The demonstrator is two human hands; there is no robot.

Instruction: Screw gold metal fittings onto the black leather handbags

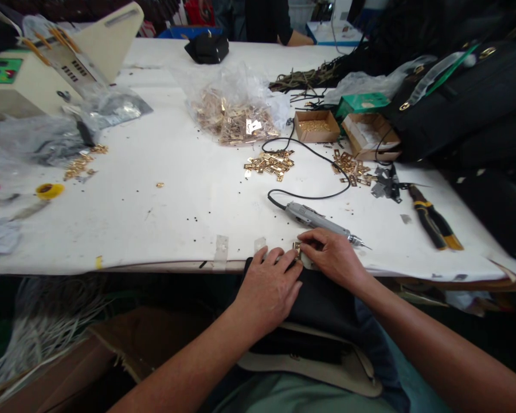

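At the table's front edge, my right hand (329,252) pinches a small gold metal plate (297,248) between thumb and fingers. My left hand (273,284) lies beside it, fingers bent and spread over the edge of a black bag (322,301), fingertips close to the plate. The bag rests on my lap against the table edge. Just behind my right hand lies a grey electric screwdriver (312,217) with a black cord, its tip pointing right. Whatever is under my left fingers is hidden.
Gold plates (270,164) lie in a pile on the white table (176,223), before a plastic bag of gold parts (234,115). Small boxes (316,126), black-and-yellow pliers (434,221) and black bags (468,103) are at right. A machine (30,86) stands at left. Another person is behind.
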